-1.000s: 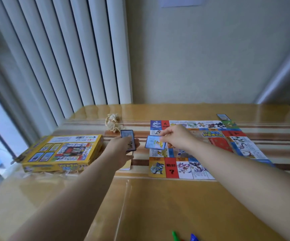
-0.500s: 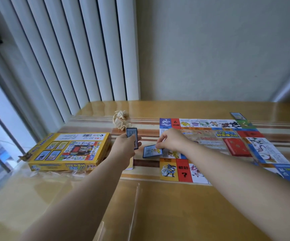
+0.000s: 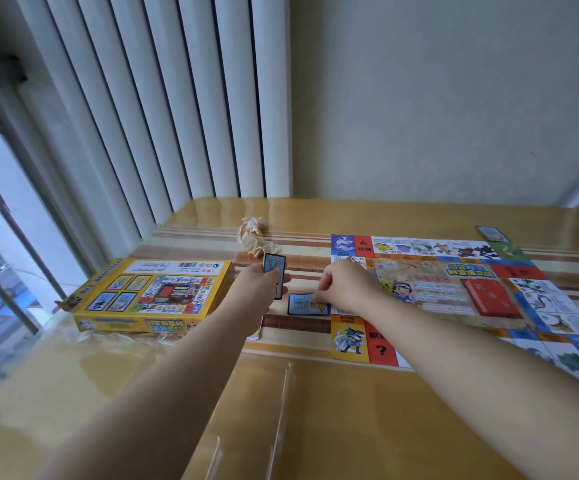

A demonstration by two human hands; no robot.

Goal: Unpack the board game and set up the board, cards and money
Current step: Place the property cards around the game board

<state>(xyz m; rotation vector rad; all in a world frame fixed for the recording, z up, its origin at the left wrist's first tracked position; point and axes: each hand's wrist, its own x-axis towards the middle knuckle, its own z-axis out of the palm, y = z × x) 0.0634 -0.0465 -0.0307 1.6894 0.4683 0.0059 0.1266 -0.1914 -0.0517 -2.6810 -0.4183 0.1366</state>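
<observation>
- The right hand [image 3: 345,289] has been lowering the blue-bordered card [image 3: 307,304] from above the board's left edge; the card is now lying flat on the table [image 3: 316,427], just left of the game board [image 3: 454,292].
- The right hand's fingers are curling down, with the tips gripping the card's right end.
- The left hand [image 3: 260,289] is holding a card stack [image 3: 274,268] upright, with the fingers wrapping around its lower half. The hand is hovering between the box [image 3: 153,292] and the board.
- The loose card is rectangular and thin, showing a dark blue border, a pale panel of fine print and a yellow figure. The print is too small to read.
- The board is lying unfolded and flat, a glossy sheet ringed with coloured squares showing cartoon creatures. A red square at the near-left corner is showing a black "?".
- A red deck [image 3: 492,299] is sitting on the board's centre panel.
- A single card [image 3: 492,233] is lying at the board's far edge.
- The box is yellow cardboard, lying flat well left of the board, showing a barcode and picture panels. Its lettering is facing away and is not legible.
- A crumpled pale wrapper [image 3: 253,235] is lying beyond the left hand.
- The table is glossy wood with brown stripes.
</observation>
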